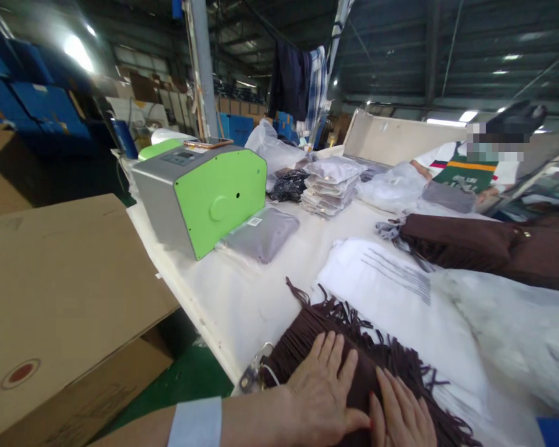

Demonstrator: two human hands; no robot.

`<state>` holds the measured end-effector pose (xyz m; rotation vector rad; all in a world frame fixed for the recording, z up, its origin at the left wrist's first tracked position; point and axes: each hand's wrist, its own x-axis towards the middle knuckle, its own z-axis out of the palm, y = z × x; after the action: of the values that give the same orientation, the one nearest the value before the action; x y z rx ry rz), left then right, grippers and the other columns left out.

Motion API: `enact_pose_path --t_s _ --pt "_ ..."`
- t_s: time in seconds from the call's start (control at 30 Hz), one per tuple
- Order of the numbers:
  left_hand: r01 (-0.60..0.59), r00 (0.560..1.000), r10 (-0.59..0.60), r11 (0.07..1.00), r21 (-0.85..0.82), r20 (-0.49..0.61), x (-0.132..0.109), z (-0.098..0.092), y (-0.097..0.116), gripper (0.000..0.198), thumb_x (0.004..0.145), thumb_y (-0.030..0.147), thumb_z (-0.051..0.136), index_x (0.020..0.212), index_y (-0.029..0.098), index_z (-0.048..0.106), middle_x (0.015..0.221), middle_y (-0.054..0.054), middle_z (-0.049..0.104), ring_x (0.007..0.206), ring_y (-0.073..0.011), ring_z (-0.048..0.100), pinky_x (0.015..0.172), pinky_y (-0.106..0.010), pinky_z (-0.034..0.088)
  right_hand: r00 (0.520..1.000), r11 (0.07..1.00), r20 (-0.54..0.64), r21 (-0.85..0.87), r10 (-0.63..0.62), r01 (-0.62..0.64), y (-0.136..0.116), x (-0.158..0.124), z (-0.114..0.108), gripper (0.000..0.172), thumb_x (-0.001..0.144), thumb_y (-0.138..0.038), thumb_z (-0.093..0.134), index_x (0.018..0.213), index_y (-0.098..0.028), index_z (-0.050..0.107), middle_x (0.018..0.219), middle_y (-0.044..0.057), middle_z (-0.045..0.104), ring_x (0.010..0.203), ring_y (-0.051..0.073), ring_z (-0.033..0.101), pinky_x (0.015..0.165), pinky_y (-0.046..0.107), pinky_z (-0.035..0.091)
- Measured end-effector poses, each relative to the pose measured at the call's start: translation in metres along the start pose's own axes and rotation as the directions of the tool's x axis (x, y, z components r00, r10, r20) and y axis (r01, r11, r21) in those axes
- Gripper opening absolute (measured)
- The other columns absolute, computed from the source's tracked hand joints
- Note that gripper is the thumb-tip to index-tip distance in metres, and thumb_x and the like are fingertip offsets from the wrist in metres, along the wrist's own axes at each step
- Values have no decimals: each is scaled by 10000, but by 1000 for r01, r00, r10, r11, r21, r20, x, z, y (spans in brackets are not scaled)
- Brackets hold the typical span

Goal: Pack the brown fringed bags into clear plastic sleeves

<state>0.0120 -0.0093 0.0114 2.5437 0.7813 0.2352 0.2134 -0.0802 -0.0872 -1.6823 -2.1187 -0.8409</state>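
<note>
A dark brown fringed fabric piece (363, 379) lies at the near edge of the table, its strands spreading toward the far side. My left hand (319, 388) rests flat on it with the fingers stretched out. Close beside it on the right, my right hand (398, 410) also lies flat on the brown fabric, fingers extended and partly cut off by the bottom of the view. A small metal-and-clear item (256, 372) sits by the fabric's left side; its kind is unclear. Just beyond the fringe is a white printed cloth (377, 279).
A green and grey machine (223, 198) stands at the table's left, with a bagged garment (265, 233) against it. Stacked bagged garments (330, 186) lie farther back. More brown fabric (470, 245) and clear plastic bags (517, 329) are at right. Another person (470, 164) works across the table.
</note>
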Motion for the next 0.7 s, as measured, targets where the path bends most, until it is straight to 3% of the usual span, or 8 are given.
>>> enact_pose_path --t_s 0.1,0.17,0.23,0.3,0.43,0.53,0.7 --pt "-252 968 252 968 -16 -19 -8 0 15 559 929 445 305 1350 78 323 1420 -187 312 1334 -268 238 1091 -410 231 999 999 -34 -45 11 -12 -9 9 -8 611 873 -393 238 1408 -98 218 1140 160 593 1021 318 539 841 497 394" --pt "-363 922 353 931 -34 -161 -21 -14 11 405 948 342 311 1297 153 392 1342 -103 451 1282 -195 341 1076 -356 265 998 998 -56 -42 38 -41 -16 18 -15 607 880 -361 245 1411 -72 187 1118 165 603 1011 317 537 842 497 392" --pt "-340 893 303 939 -58 -332 -42 -34 -7 325 934 242 336 1229 154 440 1216 -94 532 1181 -169 424 1015 -318 336 995 997 -52 -6 81 -81 -23 26 -23 570 887 -310 257 1404 -77 205 1114 159 607 1030 314 529 876 505 383" --pt "-264 889 225 964 -43 -400 -66 -53 -31 281 879 115 353 1109 156 509 1054 -96 555 1002 -167 493 872 -294 419 988 989 -46 38 145 -143 -29 33 -30 524 895 -284 255 1375 -74 271 1123 160 603 1056 313 517 916 514 368" --pt "-201 958 226 969 146 -179 -96 -60 -61 250 785 46 426 965 182 534 932 -71 527 856 -185 472 748 -322 398 966 966 -71 91 248 -241 -35 40 -37 461 905 -329 280 1264 -78 422 1114 161 598 1061 296 513 952 505 359" --pt "-238 966 255 935 262 -34 -98 -44 -56 231 743 91 498 958 174 519 925 -62 535 845 -196 463 769 -354 361 962 959 -65 121 267 -258 -35 39 -37 448 904 -340 294 1244 -87 441 1118 156 596 1066 288 513 966 512 350" --pt "-299 950 312 916 266 -8 -95 -30 -41 191 766 120 502 953 158 514 875 -47 567 801 -180 479 765 -346 343 959 947 -24 162 284 -277 -39 38 -34 439 899 -334 321 1244 -93 446 1158 151 589 1106 296 505 978 534 340"
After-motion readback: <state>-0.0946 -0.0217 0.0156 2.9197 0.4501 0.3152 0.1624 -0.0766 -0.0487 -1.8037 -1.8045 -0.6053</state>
